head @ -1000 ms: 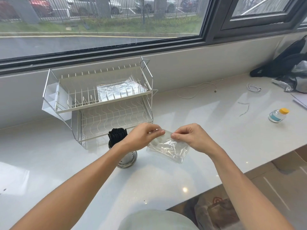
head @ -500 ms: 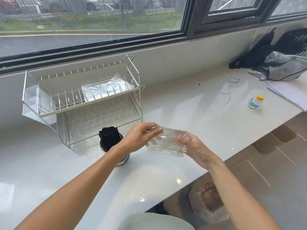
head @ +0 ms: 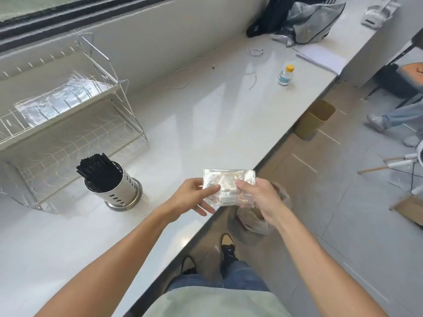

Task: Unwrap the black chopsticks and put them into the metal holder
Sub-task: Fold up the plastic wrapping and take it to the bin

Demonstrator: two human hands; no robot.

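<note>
Black chopsticks [head: 97,167] stand bundled in the metal holder [head: 116,191] on the counter [head: 206,115], left. Further right, left hand [head: 192,197] and right hand [head: 258,197] pinch an empty clear wrapper [head: 229,186] at the counter edge; slick film could slip floorward.

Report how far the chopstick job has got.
Done: black chopsticks already stand in the perforated metal holder. In hand: the left hand and right hand hold a folded clear plastic wrapper over the white counter's edge; no chopsticks show in it. Left: seemingly only discarding the wrapper.
</note>
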